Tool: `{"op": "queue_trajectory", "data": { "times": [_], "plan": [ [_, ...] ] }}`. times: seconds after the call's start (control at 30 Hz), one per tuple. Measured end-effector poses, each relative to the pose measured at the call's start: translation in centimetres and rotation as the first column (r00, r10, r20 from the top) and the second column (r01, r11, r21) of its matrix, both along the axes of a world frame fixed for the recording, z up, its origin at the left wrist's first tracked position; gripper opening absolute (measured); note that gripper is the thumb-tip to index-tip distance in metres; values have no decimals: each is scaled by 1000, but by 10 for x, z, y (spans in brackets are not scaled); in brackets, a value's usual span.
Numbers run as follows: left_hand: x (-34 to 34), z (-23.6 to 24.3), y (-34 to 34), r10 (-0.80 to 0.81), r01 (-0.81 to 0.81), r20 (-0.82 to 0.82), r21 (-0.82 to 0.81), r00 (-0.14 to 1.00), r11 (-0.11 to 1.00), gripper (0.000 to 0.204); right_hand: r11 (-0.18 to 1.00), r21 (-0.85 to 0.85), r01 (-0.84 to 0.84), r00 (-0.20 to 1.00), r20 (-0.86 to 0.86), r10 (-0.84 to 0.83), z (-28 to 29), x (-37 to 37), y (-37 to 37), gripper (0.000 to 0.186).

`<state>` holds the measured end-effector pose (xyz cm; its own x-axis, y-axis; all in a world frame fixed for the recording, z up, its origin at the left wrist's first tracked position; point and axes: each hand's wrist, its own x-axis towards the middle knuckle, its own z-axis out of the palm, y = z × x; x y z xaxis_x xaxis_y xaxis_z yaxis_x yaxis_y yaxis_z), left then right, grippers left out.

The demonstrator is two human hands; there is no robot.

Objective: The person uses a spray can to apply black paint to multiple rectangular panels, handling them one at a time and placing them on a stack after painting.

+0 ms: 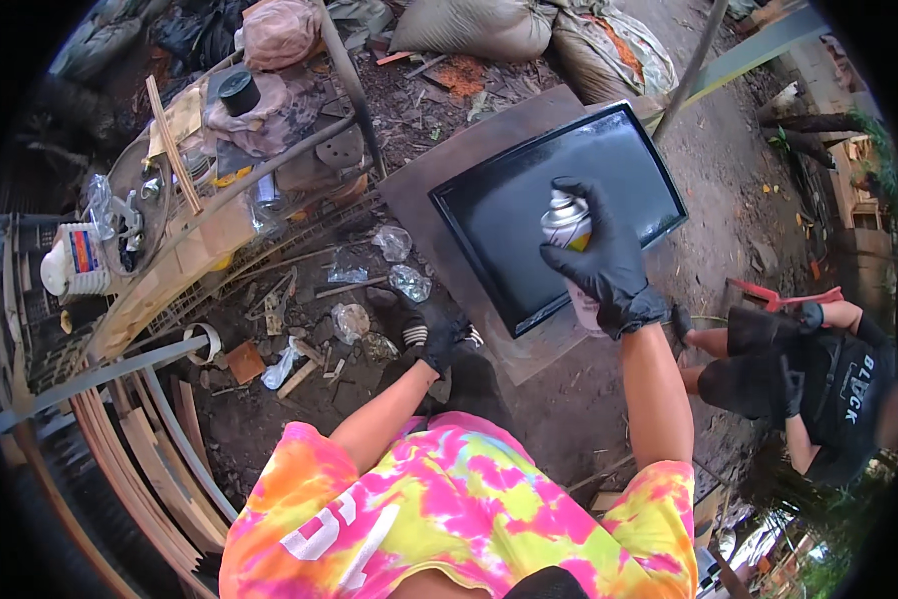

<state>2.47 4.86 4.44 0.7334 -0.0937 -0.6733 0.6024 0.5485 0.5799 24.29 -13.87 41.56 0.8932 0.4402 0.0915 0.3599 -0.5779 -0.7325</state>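
In my black-gloved right hand is an aerosol spray can with a silver domed top. My fingers wrap round its body, and one finger curls over the top by the nozzle. The can is above a shiny black rectangular panel with a raised rim, which lies tilted on a larger brown board. My left hand, also gloved in black, is low near my dark-clothed legs, away from the panel. Its fingers blend into the dark background.
At the left, a cluttered bench holds a black round lid, a white jug and wood strips. Plastic scraps litter the dirt. Stuffed sacks lie at the back. A person in black is at the right, near a red object.
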Motion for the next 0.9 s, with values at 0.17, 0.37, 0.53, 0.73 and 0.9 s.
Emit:
{"op": "queue_trajectory", "data": {
  "times": [0.17, 0.37, 0.53, 0.73, 0.9],
  "plan": [
    [-11, 12, -20, 11, -14, -111, -27, 994, 1000, 25, 996, 7, 89, 995, -34, -89, -8, 33, -2, 64],
    [-2, 5, -2, -71, 73, -29, 65, 997, 995, 28, 992, -120, -30, 986, 161, 49, 5, 75, 18, 65],
    [9, 10, 10, -8, 8, 7, 114, 1000, 993, 33, 983, -184, 6, 996, 83, 10, 17, 81, 28, 63],
    [14, 4, 22, 280, -278, -44, 35, 959, 960, 34, 974, -225, 8, 999, 39, 1, 22, 70, 23, 60],
    [7, -32, 52, 270, -273, 44, 104, 962, 956, 36, 965, -262, -9, 993, 110, 39, 27, 53, 14, 58]
  ]
}}
